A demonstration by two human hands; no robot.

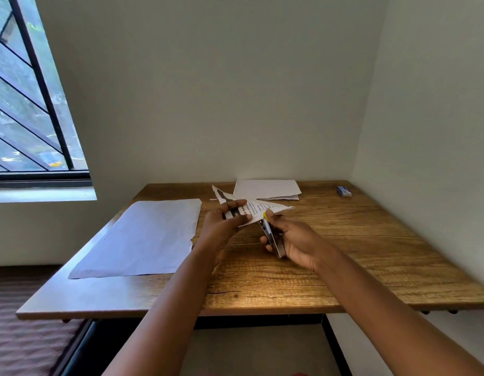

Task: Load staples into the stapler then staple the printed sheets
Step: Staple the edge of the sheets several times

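Chrome and black, the stapler [272, 238] sits in my right hand [295, 242], held above the wooden counter [343, 240]. Its long axis runs from near my palm up and away from me, leaning slightly left, with the yellow-tipped nose pointing at the far wall and meeting the near edge of the printed sheets [251, 208]. My right fingers are curled around the stapler's body, fingertips showing on its left side. The sheets lie just left of and beyond that hand, lifted off the counter, their corners fanned out. My left hand [227, 221] pinches them, thumb on top and fingers beneath. A large blank sheet [143, 237] lies flat on the counter's left part. More white papers [268, 188] rest by the far wall. A small blue box [344, 191] sits at the far right corner.
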